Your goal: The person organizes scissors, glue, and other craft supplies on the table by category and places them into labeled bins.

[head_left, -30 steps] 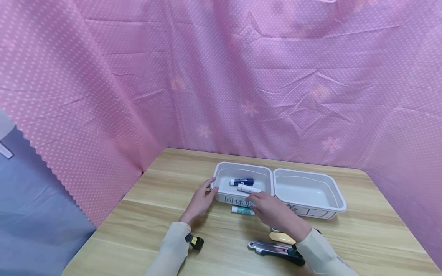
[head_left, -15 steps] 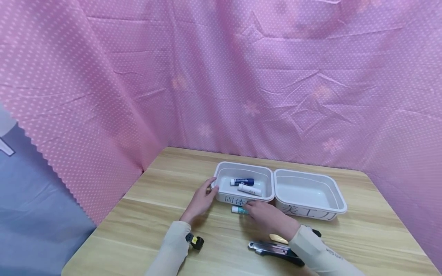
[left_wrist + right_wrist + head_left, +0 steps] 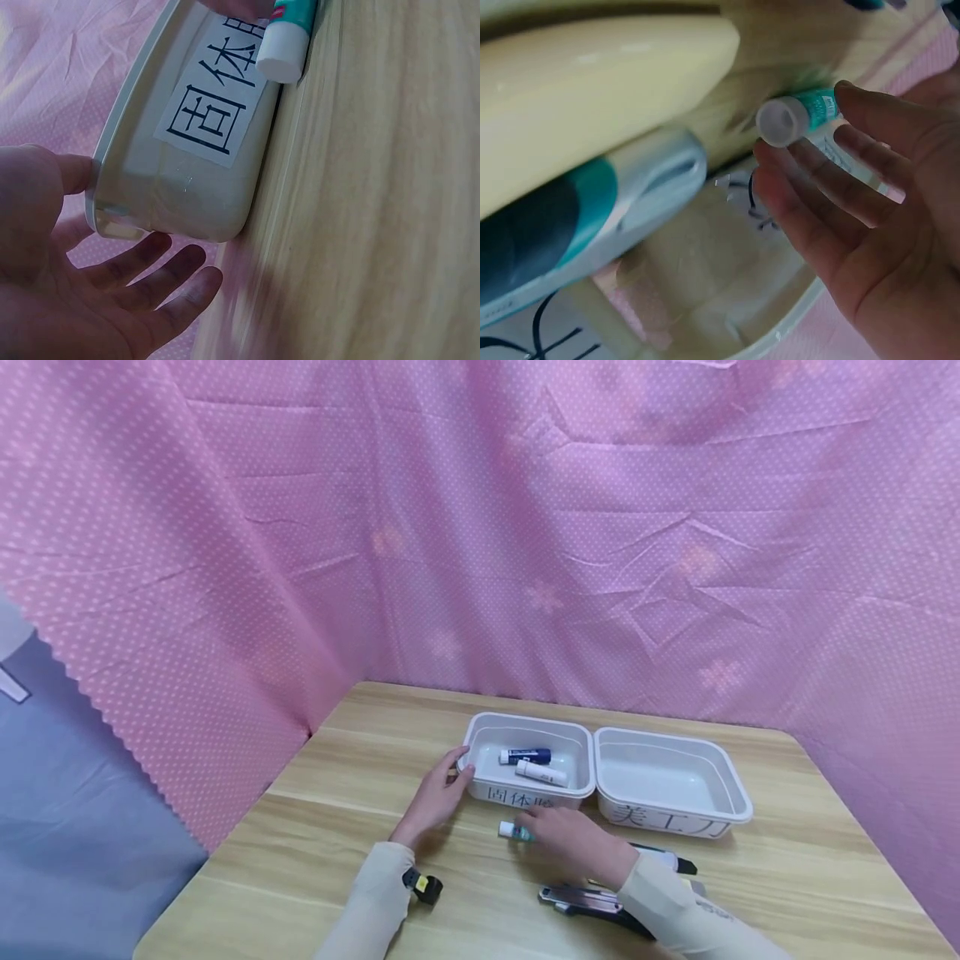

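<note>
My right hand (image 3: 570,839) pinches a green glue stick (image 3: 516,832) with a white cap, just in front of the left white plastic box (image 3: 480,787). In the right wrist view the thumb and fingertips are at the sides of the glue stick (image 3: 817,109). My left hand (image 3: 435,797) holds the near left corner of that box, thumb and index finger at the rim, the other fingers spread below, as the left wrist view shows. Inside this box lie a dark blue glue stick (image 3: 534,756) and a white glue stick (image 3: 542,773).
A second labelled white box (image 3: 667,824) stands to the right, touching the first. Near the right forearm lie a silver and black utility knife (image 3: 585,897), a white and teal knife (image 3: 663,857) and a yellow-handled tool (image 3: 592,97). Pink curtains (image 3: 525,568) rise behind the wooden table (image 3: 360,760).
My right hand has come down from the box's front edge to the green glue stick, taken hold of it and shifted it slightly toward me. The left hand has stayed put.
</note>
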The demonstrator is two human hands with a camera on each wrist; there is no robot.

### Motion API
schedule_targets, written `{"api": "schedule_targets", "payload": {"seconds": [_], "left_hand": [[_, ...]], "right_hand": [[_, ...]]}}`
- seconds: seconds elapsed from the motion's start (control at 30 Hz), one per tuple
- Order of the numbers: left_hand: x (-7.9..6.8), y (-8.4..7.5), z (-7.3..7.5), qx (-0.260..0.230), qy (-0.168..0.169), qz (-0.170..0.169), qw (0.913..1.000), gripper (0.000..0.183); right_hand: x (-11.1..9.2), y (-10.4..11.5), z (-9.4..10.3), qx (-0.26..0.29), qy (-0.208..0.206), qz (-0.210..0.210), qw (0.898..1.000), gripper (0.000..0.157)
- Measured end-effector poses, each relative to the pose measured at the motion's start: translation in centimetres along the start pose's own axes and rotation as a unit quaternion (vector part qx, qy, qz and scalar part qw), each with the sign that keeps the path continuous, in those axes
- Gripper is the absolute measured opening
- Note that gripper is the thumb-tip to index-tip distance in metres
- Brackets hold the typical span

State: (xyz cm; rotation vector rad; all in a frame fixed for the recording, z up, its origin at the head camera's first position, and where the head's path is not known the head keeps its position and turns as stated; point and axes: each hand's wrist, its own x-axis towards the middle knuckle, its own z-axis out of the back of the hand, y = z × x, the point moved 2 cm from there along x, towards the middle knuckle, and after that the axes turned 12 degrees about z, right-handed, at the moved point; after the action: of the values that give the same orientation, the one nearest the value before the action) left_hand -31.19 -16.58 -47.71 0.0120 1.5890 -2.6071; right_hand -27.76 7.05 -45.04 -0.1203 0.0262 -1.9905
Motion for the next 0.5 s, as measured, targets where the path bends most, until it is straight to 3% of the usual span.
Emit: {"api": "schedule_targets", "payload": {"seconds": [0.1, 0.5], "left_hand": [[0.01, 0.09, -0.1, -0.001, 0.002, -0.003, 1.0, 0.053], [0.04, 0.08, -0.04, -0.002, -0.002, -0.005, 1.0, 0.052]], "right_hand": [[0.29, 0.46, -0.36, -0.002, 0.019, -0.008, 1.0, 0.036], [0.56, 1.1, -0.08, -0.021, 0.019, 0.005, 1.0, 0.034]]}}
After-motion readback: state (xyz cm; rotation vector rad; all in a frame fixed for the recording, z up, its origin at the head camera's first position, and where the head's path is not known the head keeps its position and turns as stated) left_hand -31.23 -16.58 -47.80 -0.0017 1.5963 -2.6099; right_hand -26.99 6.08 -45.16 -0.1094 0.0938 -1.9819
